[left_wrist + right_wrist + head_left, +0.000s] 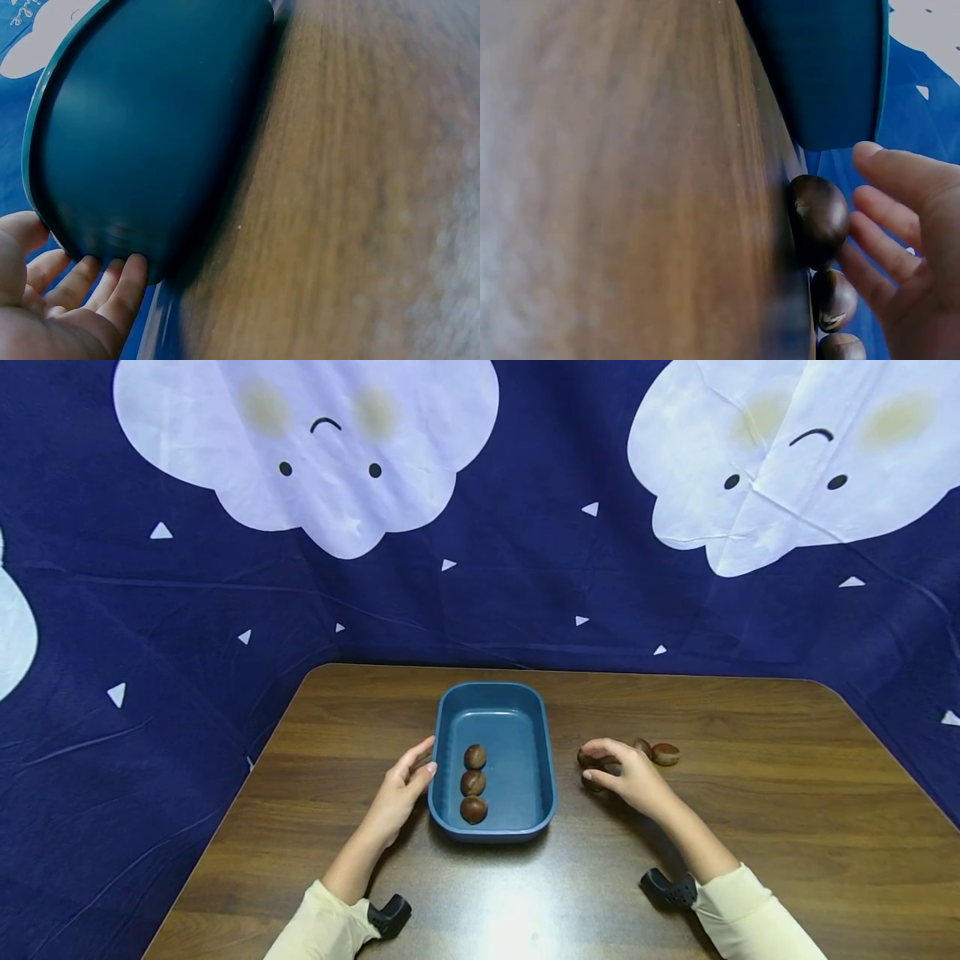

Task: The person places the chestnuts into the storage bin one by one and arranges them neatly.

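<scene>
The left hand (pixel 401 793) at the blue tray (pixel 517 768), the right hand (pixel 626 772) over chestnuts (pixel 665 754)

A dark blue cloth (pixel 525 585) with white clouds and small triangles fills the upper part of the head view. Below it, a brown wooden table (pixel 750 793) occupies the lower middle and lower right. The rectangular tray with rounded corners stands upright on this table, near the middle of the frame.

Two forearms enter from the bottom edge in cream sleeves (pixel 757 914), and each wrist carries a black device (pixel 390 917). The left hand is open; its fingertips touch the outer wall of the tray, as the lower left of the left wrist view shows. The right hand, to the right of the tray, is also open, with fingers softly bent around the nearest chestnuts. I cannot tell whether the fingers touch them.

Three chestnuts (pixel 473 783) lie in one column inside the tray, toward its left wall. The other chestnuts lie on the table, partly under the right hand, and two of them show just beyond it.
</scene>
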`<state>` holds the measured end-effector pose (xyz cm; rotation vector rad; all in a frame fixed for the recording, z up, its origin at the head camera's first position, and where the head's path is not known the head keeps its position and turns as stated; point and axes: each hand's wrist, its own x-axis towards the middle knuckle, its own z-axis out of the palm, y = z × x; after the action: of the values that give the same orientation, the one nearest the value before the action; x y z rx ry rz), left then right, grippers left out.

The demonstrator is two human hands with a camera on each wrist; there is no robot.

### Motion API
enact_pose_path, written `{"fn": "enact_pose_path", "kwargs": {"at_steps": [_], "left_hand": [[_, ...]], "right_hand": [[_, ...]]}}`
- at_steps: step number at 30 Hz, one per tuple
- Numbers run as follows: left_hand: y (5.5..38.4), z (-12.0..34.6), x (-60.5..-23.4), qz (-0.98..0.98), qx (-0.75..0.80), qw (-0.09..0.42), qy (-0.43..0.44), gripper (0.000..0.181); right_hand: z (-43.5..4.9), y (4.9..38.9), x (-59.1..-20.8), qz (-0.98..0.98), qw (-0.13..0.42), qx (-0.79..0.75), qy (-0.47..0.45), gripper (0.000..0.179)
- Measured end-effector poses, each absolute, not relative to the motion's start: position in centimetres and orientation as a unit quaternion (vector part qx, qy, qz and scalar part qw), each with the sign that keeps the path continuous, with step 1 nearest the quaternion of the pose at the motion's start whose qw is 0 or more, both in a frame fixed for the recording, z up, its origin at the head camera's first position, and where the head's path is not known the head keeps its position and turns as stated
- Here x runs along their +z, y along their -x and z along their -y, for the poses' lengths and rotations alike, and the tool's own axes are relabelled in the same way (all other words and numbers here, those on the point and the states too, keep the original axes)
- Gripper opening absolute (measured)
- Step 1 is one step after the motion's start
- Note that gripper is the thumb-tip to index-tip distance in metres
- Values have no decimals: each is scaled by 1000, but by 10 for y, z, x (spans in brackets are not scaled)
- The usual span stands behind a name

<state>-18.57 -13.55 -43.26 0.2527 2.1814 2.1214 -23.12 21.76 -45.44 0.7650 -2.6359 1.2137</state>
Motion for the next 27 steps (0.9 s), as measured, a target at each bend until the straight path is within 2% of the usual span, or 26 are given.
{"fn": "enact_pose_path", "kwargs": {"at_steps": [9, 13, 20, 27], "left_hand": [[195, 139, -454, -707, 702, 35, -84, 43], [196, 140, -458, -709, 699, 27, -88, 43], [193, 138, -447, -708, 700, 42, -86, 43], [188, 137, -439, -706, 702, 42, -89, 44]], "right_hand": [[-225, 228, -466, 881, 96, 377, -268, 27], [-227, 226, -467, 890, 82, 367, -259, 26], [-228, 224, -466, 901, 58, 354, -245, 29], [-227, 224, -466, 902, 61, 354, -241, 28]]}}
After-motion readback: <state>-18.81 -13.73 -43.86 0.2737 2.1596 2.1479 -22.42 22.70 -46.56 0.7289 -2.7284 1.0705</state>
